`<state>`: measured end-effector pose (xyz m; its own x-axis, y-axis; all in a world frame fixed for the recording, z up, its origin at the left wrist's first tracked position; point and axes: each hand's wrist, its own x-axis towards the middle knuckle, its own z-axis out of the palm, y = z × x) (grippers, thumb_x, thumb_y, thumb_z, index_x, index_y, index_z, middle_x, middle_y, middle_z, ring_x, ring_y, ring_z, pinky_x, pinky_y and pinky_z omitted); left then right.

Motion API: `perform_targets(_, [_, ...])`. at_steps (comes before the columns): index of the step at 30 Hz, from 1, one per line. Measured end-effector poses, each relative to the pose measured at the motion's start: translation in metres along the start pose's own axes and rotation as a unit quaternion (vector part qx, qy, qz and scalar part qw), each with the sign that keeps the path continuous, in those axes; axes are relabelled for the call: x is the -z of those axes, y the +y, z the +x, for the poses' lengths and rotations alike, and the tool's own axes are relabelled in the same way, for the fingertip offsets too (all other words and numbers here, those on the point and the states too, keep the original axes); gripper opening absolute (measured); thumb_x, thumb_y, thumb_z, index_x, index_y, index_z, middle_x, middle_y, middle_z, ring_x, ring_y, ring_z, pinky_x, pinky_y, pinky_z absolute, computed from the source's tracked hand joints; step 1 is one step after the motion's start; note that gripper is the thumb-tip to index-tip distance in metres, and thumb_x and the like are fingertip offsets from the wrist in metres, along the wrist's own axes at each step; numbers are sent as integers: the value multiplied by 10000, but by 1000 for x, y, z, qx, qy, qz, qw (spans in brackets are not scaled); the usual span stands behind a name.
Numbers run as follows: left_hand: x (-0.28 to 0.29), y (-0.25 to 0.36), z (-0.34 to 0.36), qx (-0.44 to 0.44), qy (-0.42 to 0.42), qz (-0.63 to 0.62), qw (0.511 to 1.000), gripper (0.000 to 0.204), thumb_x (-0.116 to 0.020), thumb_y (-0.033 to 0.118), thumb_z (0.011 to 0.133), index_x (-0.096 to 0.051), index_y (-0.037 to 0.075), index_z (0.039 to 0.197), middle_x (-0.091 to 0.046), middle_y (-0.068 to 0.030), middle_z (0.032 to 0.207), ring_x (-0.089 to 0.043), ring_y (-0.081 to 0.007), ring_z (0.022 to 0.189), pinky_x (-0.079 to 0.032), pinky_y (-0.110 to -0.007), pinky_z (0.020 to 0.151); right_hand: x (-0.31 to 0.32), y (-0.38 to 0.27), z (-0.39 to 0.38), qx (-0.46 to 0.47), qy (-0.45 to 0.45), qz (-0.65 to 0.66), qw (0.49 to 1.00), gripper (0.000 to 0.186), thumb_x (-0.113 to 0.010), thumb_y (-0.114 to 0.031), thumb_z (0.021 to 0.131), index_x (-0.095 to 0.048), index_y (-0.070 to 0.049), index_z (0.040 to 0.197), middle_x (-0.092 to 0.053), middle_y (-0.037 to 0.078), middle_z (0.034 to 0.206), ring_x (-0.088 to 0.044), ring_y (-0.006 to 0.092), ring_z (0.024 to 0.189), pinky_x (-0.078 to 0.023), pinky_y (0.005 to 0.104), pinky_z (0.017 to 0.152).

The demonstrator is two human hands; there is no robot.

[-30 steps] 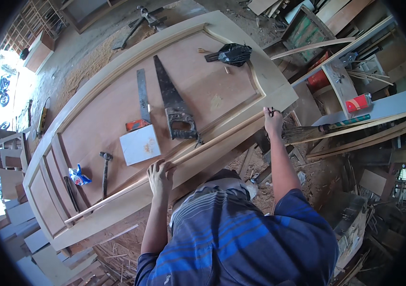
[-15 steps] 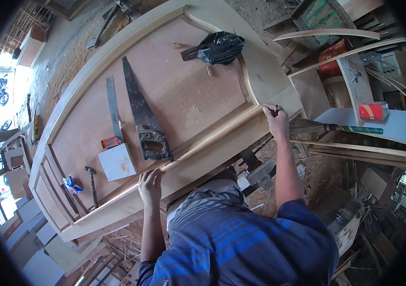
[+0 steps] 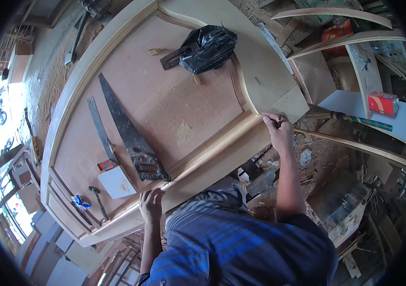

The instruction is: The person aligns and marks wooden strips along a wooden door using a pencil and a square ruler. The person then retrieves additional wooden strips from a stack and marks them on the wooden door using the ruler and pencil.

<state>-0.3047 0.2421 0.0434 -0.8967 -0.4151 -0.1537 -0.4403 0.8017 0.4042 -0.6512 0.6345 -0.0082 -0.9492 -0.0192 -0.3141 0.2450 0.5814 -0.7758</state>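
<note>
A large wooden panel (image 3: 165, 112) with a curved, moulded frame lies in front of me. Along its near side runs a long wooden moulding strip (image 3: 212, 153). My left hand (image 3: 151, 205) has its fingers curled over this strip, close to the handle of a hand saw (image 3: 125, 121). At the strip's right end, by the frame's curved corner, my right hand (image 3: 279, 132) is closed in a pinch. A small dark thing like a pencil (image 3: 279, 118) shows between its fingers; part of it is hidden.
On the panel lie a metal ruler-like blade (image 3: 100, 127), a white block (image 3: 118, 182), a hammer (image 3: 98, 202), a blue-and-white packet (image 3: 81, 202) and a black plastic bag (image 3: 208, 50). A broom with a green handle (image 3: 372, 124) and a red box (image 3: 383, 104) are at right.
My view has shifted and turned slightly. Both hands stay at about the same places on the strip; the right hand's fingers have shifted a little at its end.
</note>
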Motion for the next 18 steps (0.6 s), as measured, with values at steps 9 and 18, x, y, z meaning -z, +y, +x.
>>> perform_targets(9, [5, 4, 11, 25, -47, 19, 998, 182, -888, 138, 828, -788, 128, 980, -763, -58, 989, -706, -308, 942, -556, -442, 829, 23, -17, 17, -65, -92, 17, 993, 215, -816, -205, 958, -843, -89, 1136, -677, 17, 894, -605, 112, 794, -507, 294, 761])
perform_targets(18, [9, 8, 22, 39, -105, 39, 993, 188, -874, 109, 836, -788, 113, 1002, -770, -93, 1000, -720, -336, 948, -567, -462, 842, 31, -16, 29, -91, -130, 36, 987, 214, -871, -108, 875, -852, -81, 1087, -734, 14, 884, -622, 97, 719, -526, 279, 686])
